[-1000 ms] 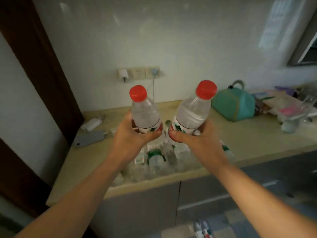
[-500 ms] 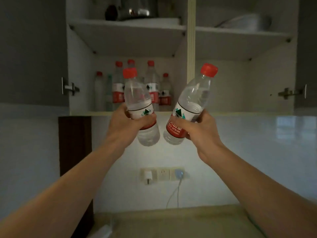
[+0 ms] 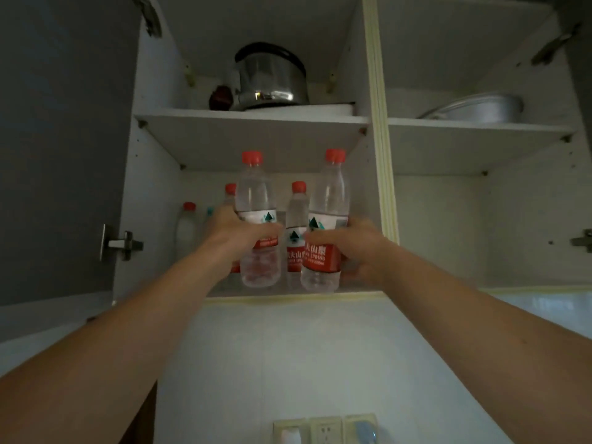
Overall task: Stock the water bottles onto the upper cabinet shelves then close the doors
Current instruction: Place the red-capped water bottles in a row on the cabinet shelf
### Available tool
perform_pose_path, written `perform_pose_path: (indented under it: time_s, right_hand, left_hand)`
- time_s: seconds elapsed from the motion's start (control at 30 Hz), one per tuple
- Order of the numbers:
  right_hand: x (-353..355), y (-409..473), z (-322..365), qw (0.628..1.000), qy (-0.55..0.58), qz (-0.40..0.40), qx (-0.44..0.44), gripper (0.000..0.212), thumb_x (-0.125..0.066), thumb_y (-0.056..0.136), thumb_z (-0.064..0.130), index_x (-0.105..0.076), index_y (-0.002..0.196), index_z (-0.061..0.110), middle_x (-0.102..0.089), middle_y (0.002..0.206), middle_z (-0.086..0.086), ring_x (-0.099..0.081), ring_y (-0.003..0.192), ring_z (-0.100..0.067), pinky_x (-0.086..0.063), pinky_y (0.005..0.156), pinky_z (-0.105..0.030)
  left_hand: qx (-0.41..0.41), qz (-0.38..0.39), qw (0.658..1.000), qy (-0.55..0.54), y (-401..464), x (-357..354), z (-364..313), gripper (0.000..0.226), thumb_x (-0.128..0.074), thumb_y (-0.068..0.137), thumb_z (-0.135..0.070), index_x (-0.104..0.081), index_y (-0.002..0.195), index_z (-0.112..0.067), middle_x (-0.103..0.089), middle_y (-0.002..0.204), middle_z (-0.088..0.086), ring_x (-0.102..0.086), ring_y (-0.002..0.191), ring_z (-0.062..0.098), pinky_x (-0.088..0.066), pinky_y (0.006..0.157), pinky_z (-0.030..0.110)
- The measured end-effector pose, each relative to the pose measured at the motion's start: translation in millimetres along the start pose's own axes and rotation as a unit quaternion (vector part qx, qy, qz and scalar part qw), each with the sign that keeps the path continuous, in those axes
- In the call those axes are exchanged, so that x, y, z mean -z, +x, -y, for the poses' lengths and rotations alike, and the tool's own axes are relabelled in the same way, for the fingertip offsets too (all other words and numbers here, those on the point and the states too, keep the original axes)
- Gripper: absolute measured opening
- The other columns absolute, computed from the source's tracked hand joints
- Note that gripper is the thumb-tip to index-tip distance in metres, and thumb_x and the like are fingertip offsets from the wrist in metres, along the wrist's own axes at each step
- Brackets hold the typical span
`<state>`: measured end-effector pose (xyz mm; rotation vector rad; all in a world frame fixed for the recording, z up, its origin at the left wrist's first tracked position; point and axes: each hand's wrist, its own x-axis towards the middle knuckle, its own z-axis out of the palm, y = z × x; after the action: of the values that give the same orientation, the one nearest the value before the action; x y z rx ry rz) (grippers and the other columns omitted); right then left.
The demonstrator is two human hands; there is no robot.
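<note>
My left hand (image 3: 238, 233) grips a clear, red-capped water bottle (image 3: 255, 200) round its label. My right hand (image 3: 360, 248) grips a second red-capped bottle (image 3: 326, 206) the same way. Both bottles stand upright at the front of the lower shelf (image 3: 272, 294) in the left compartment of the open upper cabinet. Behind them stand several more bottles (image 3: 296, 216), partly hidden by my hands. The left cabinet door (image 3: 61, 149) is swung open.
On the top left shelf sits a steel pot (image 3: 272, 78) beside a dark round object (image 3: 220, 97). A metal pan (image 3: 480, 107) lies on the top right shelf. The lower right compartment (image 3: 480, 232) holds nothing visible. Wall sockets (image 3: 323, 431) are below on the tiled wall.
Both hands have risen and reached forward, bringing the two bottles from in front of the cabinet to its lower left shelf. The right bottle has gone from tilted to upright.
</note>
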<state>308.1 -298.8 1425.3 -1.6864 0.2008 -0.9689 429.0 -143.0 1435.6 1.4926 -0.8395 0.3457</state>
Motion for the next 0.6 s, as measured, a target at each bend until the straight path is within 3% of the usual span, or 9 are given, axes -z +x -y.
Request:
perform_pose_path:
  time_s: [0.2, 0.3, 0.37, 0.5, 0.6]
  right_hand:
    - [-17, 31, -21, 0.997, -0.077, -0.023, -0.007, 0.043, -0.090, 0.071, 0.022, -0.065, 0.105, 0.019, -0.075, 0.099, -0.008, -0.074, 0.086, -0.026, -0.061, 0.079, -0.047]
    - [-22, 43, -25, 0.993, -0.115, -0.024, 0.006, 0.035, -0.089, 0.072, 0.028, -0.063, 0.096, 0.023, -0.074, 0.091, -0.003, -0.073, 0.076, -0.018, -0.060, 0.061, -0.034]
    - [-26, 50, -30, 0.991, -0.134, -0.027, 0.010, 0.038, -0.088, 0.073, 0.032, -0.064, 0.101, 0.021, -0.074, 0.091, -0.003, -0.073, 0.074, -0.016, -0.058, 0.056, -0.030]
    - [-32, 60, -44, 0.985, -0.160, -0.057, 0.030, 0.043, -0.088, 0.072, 0.032, -0.066, 0.106, 0.017, -0.075, 0.096, -0.006, -0.074, 0.083, -0.020, -0.062, 0.077, -0.040]
    - [-38, 65, -51, 0.982, -0.172, -0.068, 0.041, 0.045, -0.087, 0.073, 0.032, -0.067, 0.110, 0.016, -0.075, 0.102, -0.007, -0.074, 0.089, -0.021, -0.061, 0.084, -0.042]
  left_hand:
    - [0.024, -0.004, 0.999, 0.042, 28, 5, 43, 0.038, -0.089, 0.071, -0.032, -0.062, 0.097, -0.023, -0.065, 0.085, -0.007, -0.061, 0.072, 0.007, -0.042, 0.052, 0.023]
    - [0.004, -0.012, 0.998, 0.065, 39, 5, 55, 0.034, -0.089, 0.071, -0.034, -0.060, 0.087, -0.027, -0.061, 0.077, -0.012, -0.058, 0.066, 0.002, -0.039, 0.048, 0.018]
    - [-0.008, -0.009, 0.997, 0.080, 43, 1, 62, 0.033, -0.088, 0.072, -0.034, -0.062, 0.090, -0.027, -0.063, 0.078, -0.011, -0.058, 0.066, 0.001, -0.039, 0.050, 0.016]
    - [-0.036, -0.020, 0.995, 0.088, 48, -10, 75, 0.044, -0.088, 0.073, -0.034, -0.066, 0.107, -0.016, -0.071, 0.095, 0.000, -0.062, 0.073, 0.006, -0.042, 0.056, 0.021]
    - [-0.057, -0.027, 0.992, 0.105, 50, -16, 80, 0.051, -0.087, 0.073, -0.038, -0.064, 0.111, -0.014, -0.071, 0.101, 0.002, -0.066, 0.081, 0.014, -0.045, 0.058, 0.022]
